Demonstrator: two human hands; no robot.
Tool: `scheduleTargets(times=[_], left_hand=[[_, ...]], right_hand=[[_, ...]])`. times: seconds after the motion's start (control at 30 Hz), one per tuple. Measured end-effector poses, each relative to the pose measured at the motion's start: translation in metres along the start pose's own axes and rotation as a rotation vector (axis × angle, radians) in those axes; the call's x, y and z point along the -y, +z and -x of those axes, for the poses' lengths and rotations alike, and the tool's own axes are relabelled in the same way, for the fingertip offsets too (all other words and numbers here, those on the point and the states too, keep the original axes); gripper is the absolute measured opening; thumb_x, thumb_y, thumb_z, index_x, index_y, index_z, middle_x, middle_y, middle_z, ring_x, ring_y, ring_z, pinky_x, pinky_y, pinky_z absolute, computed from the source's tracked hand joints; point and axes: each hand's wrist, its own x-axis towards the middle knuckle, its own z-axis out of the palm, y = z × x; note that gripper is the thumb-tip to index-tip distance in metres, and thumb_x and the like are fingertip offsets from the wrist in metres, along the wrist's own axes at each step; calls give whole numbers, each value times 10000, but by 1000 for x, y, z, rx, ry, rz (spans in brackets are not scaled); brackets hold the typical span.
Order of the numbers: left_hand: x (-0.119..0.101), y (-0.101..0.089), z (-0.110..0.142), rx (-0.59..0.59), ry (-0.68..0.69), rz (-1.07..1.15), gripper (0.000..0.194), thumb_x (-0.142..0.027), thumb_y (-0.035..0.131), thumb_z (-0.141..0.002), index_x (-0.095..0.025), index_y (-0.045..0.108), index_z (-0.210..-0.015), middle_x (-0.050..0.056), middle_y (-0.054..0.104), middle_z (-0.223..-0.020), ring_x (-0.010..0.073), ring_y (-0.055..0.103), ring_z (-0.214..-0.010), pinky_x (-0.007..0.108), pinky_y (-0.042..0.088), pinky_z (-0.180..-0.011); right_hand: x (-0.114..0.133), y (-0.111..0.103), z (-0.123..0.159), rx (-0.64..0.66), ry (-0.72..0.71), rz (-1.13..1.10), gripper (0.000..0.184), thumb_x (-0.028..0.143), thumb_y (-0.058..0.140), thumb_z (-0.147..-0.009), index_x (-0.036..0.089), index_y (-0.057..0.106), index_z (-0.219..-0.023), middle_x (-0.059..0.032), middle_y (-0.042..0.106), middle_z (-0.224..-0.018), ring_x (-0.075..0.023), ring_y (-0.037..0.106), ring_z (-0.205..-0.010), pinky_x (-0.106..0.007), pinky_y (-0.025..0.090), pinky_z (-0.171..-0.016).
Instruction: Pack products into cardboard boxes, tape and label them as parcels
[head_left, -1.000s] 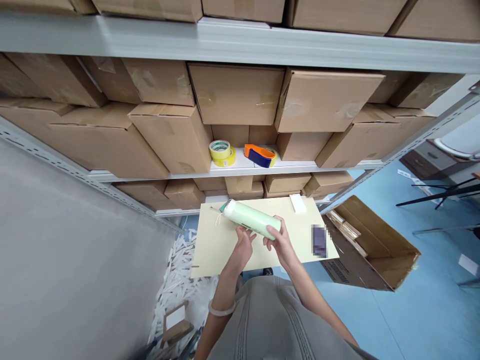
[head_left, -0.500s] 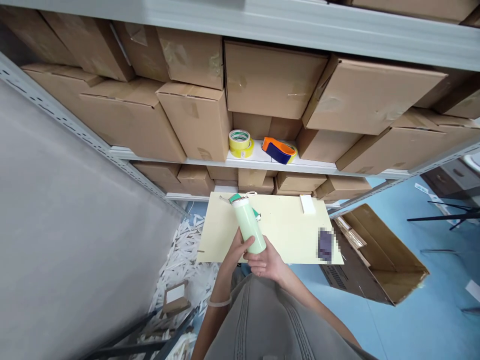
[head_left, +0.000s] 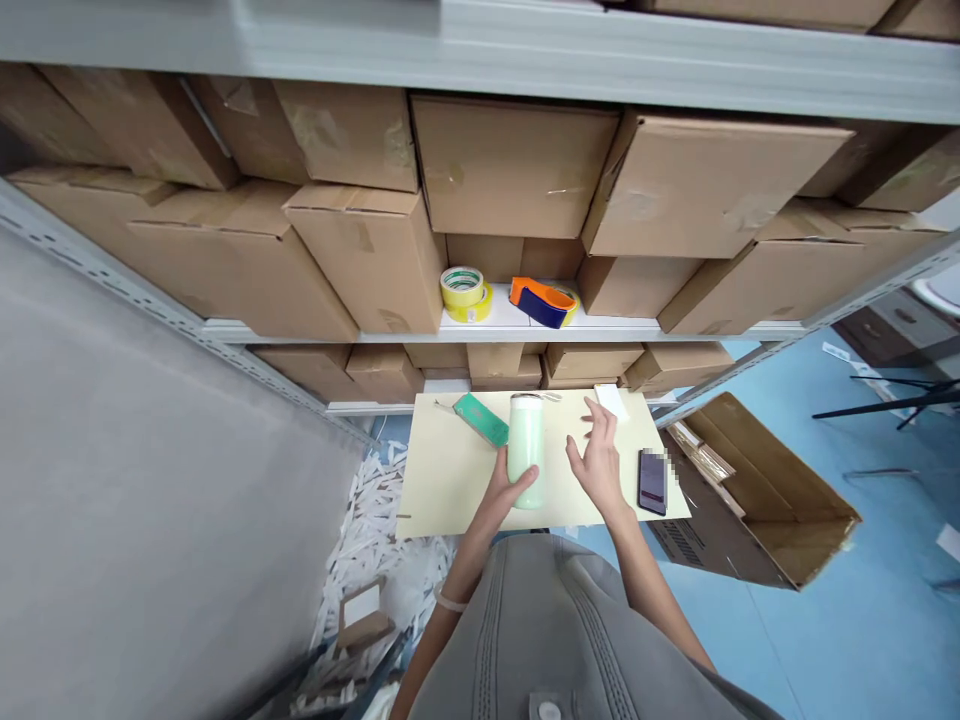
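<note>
A pale green bottle [head_left: 526,447] stands upright on a cream-coloured table [head_left: 450,480], and my left hand [head_left: 504,487] is wrapped round its lower part. Just right of the bottle my right hand [head_left: 598,459] hovers above the table with its fingers spread and nothing in it. A green flat box [head_left: 481,419] lies on the table to the left of the bottle. A small white block [head_left: 611,401] lies beyond my right hand, and a dark phone [head_left: 652,481] lies to its right.
Metal shelving packed with cardboard boxes [head_left: 517,165] rises behind the table. Yellow tape rolls [head_left: 463,293] and an orange-and-blue tape dispenser [head_left: 541,301] sit on one shelf. An open cardboard box [head_left: 757,490] stands on the blue floor at right. White packing strips [head_left: 367,540] litter the floor at left.
The bottle went from lying tilted in both hands to standing upright on the table. My right hand let go and moved right with its fingers spread. The green box came into full view.
</note>
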Motion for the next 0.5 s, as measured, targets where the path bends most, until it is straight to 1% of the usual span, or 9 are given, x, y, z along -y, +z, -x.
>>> scheduleTargets(times=[0.07,0.1,0.13,0.2,0.27,0.37,0.43,0.5], left_hand=[[-2,13,-4,133,-1,-101,545,-495,684,-776,-236,455,-1198,56,564,-1135,219,564,-1040,328,449,-881],[-3,19,-5,205,1,-160,538,-503,675,-782,-231,454,-1190,50,556,-1116,210,556,-1014,315,443,-863],[-4,24,-7,270,3,-213,533,-512,673,-783,-226,457,-1178,43,549,-1091,200,549,-980,301,436,-838],[-6,34,-9,378,3,-301,538,-528,676,-777,-219,458,-1160,33,536,-1048,181,532,-917,277,417,-789],[-7,42,-11,457,-10,-337,531,-549,651,-792,-217,458,-1159,33,526,-1050,171,521,-899,264,401,-767],[-11,51,-13,556,-49,-311,488,-596,480,-885,-215,466,-1190,41,525,-1044,161,520,-894,262,394,-766],[-16,56,-15,616,-58,-270,518,-610,342,-929,-211,467,-1235,41,528,-998,154,527,-867,273,399,-782],[-21,61,-17,674,-47,-231,551,-604,282,-944,-205,461,-1279,40,525,-951,153,540,-847,291,411,-809]], right_hand=[[-7,-13,-3,-40,-120,209,652,175,507,-829,221,322,-1453,-164,331,-1385,-321,384,-1270,-524,423,-978],[-11,-18,-3,-44,-157,286,660,138,503,-821,235,337,-1452,-160,307,-1403,-337,320,-1326,-550,377,-1021],[-16,-22,-2,-42,-175,345,662,100,494,-812,259,366,-1442,-150,289,-1419,-345,275,-1359,-563,347,-1044],[-26,-29,4,-43,-163,410,666,47,479,-791,308,433,-1402,-127,274,-1439,-347,243,-1382,-560,331,-1055],[-38,-36,14,-61,-119,421,651,38,493,-773,327,489,-1356,-113,287,-1442,-346,267,-1373,-549,338,-1049],[-58,-44,33,-91,-27,357,594,84,538,-752,311,540,-1302,-113,342,-1407,-347,358,-1313,-534,368,-1023],[-68,-47,46,-75,46,249,563,130,556,-750,288,544,-1291,-120,393,-1355,-331,426,-1260,-501,402,-1000],[-75,-46,54,-53,117,102,534,173,570,-753,261,540,-1278,-121,451,-1290,-306,478,-1213,-463,425,-990]])
